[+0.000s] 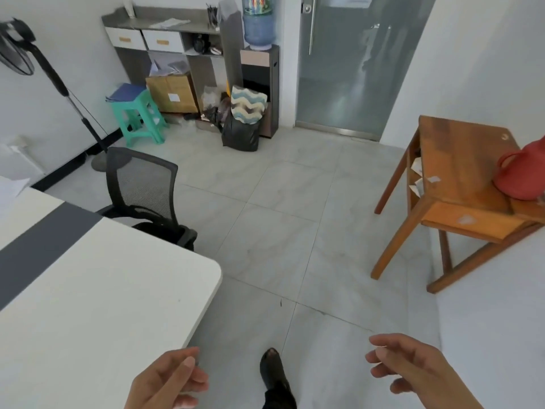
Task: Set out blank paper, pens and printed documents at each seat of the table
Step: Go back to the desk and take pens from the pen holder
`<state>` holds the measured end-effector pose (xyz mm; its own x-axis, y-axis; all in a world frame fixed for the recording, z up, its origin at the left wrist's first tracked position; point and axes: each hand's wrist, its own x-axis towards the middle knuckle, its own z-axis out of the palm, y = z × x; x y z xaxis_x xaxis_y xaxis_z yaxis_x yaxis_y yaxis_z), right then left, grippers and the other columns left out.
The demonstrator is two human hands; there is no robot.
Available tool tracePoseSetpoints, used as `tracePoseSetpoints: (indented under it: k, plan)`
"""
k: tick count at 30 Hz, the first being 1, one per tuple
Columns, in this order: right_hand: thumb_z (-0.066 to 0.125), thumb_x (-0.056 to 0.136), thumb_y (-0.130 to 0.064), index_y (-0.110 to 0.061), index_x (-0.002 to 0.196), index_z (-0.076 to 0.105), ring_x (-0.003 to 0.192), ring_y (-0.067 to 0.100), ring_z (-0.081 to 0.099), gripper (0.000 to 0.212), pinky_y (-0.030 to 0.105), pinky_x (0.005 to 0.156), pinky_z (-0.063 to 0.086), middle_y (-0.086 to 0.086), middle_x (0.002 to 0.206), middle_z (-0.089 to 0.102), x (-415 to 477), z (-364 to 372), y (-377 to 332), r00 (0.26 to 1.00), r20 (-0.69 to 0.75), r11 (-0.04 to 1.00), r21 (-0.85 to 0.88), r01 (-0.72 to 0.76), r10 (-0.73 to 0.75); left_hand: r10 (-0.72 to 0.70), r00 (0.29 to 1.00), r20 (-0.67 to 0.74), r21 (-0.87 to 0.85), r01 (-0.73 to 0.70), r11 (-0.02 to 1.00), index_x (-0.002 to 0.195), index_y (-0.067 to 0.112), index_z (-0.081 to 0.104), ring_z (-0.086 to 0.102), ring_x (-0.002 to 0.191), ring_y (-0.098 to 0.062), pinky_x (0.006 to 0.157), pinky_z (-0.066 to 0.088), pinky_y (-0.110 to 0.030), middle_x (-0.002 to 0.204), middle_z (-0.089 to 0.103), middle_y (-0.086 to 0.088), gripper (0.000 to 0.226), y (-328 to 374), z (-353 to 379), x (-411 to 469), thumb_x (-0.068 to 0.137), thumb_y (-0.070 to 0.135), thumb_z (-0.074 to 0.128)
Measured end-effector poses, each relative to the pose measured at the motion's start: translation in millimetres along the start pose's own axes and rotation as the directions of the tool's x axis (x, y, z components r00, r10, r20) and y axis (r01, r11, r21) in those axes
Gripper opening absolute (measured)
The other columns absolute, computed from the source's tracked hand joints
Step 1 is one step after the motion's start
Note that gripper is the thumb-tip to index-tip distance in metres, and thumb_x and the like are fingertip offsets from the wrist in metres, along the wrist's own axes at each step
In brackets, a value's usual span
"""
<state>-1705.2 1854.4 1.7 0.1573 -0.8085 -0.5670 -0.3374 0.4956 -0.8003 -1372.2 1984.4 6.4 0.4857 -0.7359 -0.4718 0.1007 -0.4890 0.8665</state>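
At 9 o'clock, filling the lower left, sits the white table (88, 290) w/ a grey stripe. That's 1 table, and its near corner is just beside my L hand (165, 379). Its far edge runs off toward 10 o'clock. Against the far wall at 11 o'clock stands 1 shelf unit (138, 23), well apart from both hands w/ the open floor between. 1 wood side table (460, 172) at 2 o'clock carries 1 red jug (522, 175); I can't make out anything for the task on top of it. 1 mesh chair (144, 184) at 10 o'clock stands at the table's far edge, so 1 seat in view. 1 green stool (141, 113) near the shelf unit holds 1 blue folder (125, 91).

Paper: loose sheets (172, 23) on the shelf top, count unclear, plus white paper (11, 187) at the table's far-left edge, cropped. Pens: dark sticks in a holder (212, 14) on the shelf top, too small to count; prob. pens, not sure.

L hand and R hand (413, 370), 2 total, hang low at 6 o'clock, fingers loosely curled, holding nothing. L hand is nearer the table. I judge the next move = walk toward 11 o'clock and collect supplies.
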Motion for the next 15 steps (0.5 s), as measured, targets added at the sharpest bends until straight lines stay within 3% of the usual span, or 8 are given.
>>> tracePoseSetpoints:
  k: [7, 15]
  plan:
    - [0.061, 0.09, -0.001, -0.008, 0.097, 0.072, 0.077, 0.028, 0.072, 0.014, 0.035, 0.062, 0.05, 0.01, 0.082, 0.077, 135.4, -17.5, -115.3, 0.998, -0.047, 0.999, 0.03, 0.038, -0.037, 0.1, 0.991, 0.093, 0.046, -0.105, 0.993, 0.095, -0.001, 0.069, 0.07, 0.061, -0.028, 0.053, 0.052, -0.034, 0.07, 0.071, -0.022, 0.017, 121.5, 50.0, 145.8, 0.092, -0.005, 0.052]
    - [0.06, 0.091, -0.005, -0.01, 0.098, 0.071, 0.081, 0.027, 0.072, 0.014, 0.034, 0.065, 0.053, 0.005, 0.081, 0.078, 294.9, -32.9, -211.0, 1.0, -0.003, 0.999, 0.022, -0.024, 0.024, 0.02, 0.996, 0.092, 0.07, -0.027, 0.997, 0.098, 0.0, 0.07, 0.071, 0.066, -0.033, 0.06, 0.054, -0.041, 0.073, 0.072, -0.022, 0.016, 214.1, 94.5, 293.5, 0.091, -0.003, 0.055]
